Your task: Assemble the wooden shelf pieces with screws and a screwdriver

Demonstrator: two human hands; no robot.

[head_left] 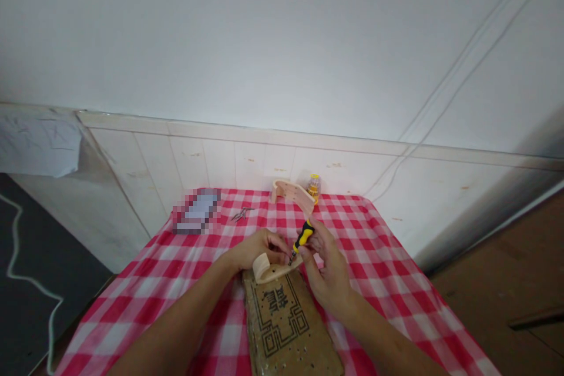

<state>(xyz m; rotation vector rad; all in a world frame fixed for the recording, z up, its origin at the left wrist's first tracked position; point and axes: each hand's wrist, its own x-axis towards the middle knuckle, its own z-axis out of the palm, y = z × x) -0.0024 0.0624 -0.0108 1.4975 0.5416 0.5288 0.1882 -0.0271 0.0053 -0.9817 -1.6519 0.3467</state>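
Observation:
My right hand (326,273) is closed round a small yellow and black screwdriver (302,239), whose tip points down at a curved wooden piece (269,271). My left hand (258,249) pinches that curved piece at its top. The piece rests on the far end of a brown wooden board (288,329) with a dark engraved pattern, lying on the red and white checked tablecloth (374,258).
A second curved wooden piece (292,193) and a small yellow container (314,187) stand at the table's far edge by the white wall. Loose screws (241,213) and a blurred rectangular object (197,211) lie at the far left. Dark floor lies on both sides.

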